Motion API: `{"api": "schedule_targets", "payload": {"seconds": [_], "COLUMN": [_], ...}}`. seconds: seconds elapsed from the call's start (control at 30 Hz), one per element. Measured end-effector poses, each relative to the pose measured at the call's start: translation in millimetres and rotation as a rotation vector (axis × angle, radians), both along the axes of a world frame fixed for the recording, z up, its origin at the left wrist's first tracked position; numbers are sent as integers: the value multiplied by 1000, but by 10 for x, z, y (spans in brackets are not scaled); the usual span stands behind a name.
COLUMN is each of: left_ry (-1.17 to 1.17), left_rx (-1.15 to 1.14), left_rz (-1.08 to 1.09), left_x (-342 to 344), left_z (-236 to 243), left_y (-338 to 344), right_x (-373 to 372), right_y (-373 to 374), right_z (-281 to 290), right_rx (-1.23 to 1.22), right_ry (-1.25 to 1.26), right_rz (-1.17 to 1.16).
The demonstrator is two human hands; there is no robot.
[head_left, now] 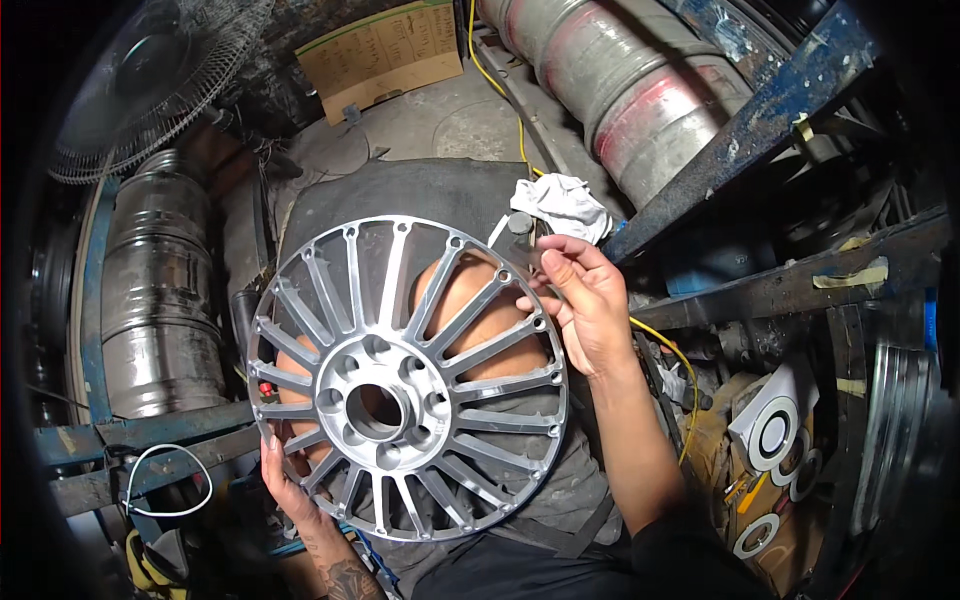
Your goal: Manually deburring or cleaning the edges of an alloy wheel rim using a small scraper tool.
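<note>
A silver multi-spoke wheel face (405, 380) with a round centre hole rests tilted on my lap. My left hand (290, 490) grips its lower left rim from underneath. My right hand (580, 295) is at the wheel's upper right rim, fingers pinched on a small dark strip, likely sandpaper (530, 258), pressed near a spoke end. My knees show through the gaps between the spokes.
A white rag (565, 205) lies just beyond my right hand. Metal drums stand at the left (160, 300) and top right (640, 90). A fan (150, 80) is top left, cardboard (385, 50) at top. Blue steel beams (760, 120) cross the right side; a yellow cable (520, 130) runs past.
</note>
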State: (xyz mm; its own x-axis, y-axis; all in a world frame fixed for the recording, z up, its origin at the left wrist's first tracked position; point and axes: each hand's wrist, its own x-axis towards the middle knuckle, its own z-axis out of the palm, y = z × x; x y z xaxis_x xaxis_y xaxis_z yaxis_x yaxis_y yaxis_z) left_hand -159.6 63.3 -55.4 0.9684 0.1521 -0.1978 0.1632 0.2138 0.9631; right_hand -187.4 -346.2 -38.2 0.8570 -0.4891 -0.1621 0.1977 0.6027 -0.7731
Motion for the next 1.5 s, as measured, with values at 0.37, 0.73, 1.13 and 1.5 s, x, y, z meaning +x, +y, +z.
{"api": "schedule_targets", "payload": {"seconds": [0.37, 0.73, 1.13, 1.5], "left_ry": [6, -26, 11, 36], "left_rx": [-127, -121, -167, -106], "left_rz": [-1, -44, -9, 6], "left_x": [2, -14, -11, -4], "left_z": [-126, -83, -70, -23], "left_y": [26, 4, -9, -50], "right_x": [-58, -337, -839, -1144], "right_y": [-147, -83, 104, 282], "right_z": [-75, -77, -150, -174], "right_rx": [-145, -284, -507, -607], "right_ry": [9, 59, 134, 134], "right_rz": [182, 117, -19, -110]}}
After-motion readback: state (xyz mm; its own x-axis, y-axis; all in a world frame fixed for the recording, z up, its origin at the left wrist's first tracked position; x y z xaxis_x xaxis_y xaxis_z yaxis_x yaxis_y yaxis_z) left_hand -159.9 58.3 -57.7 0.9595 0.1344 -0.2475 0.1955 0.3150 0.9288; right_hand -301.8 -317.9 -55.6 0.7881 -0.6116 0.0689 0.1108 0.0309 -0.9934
